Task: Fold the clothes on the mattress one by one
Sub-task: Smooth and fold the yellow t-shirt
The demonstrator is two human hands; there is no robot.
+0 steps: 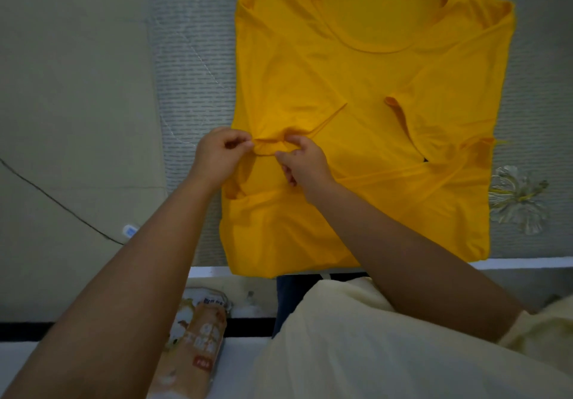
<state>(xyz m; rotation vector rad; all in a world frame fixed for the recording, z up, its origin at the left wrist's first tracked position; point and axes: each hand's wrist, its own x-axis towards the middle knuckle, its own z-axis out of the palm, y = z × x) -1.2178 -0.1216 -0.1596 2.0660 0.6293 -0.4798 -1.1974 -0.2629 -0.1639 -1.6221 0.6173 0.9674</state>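
Observation:
A yellow T-shirt (pixel 366 66) lies front up on the grey patterned mattress (pixel 198 66), collar at the far side. Both sleeves are folded in over the body. My left hand (pixel 217 156) pinches the hem of the left sleeve at the shirt's left edge. My right hand (pixel 305 162) pinches the same sleeve hem a little to the right, and the cloth bunches between the two hands. The shirt's bottom hem reaches the mattress's near edge.
A beige sheet (pixel 71 88) covers the left side, with a thin dark cable (pixel 52 200) across it. A flower print (pixel 517 197) marks the mattress at right. A printed bag (pixel 198 336) stands below the near edge.

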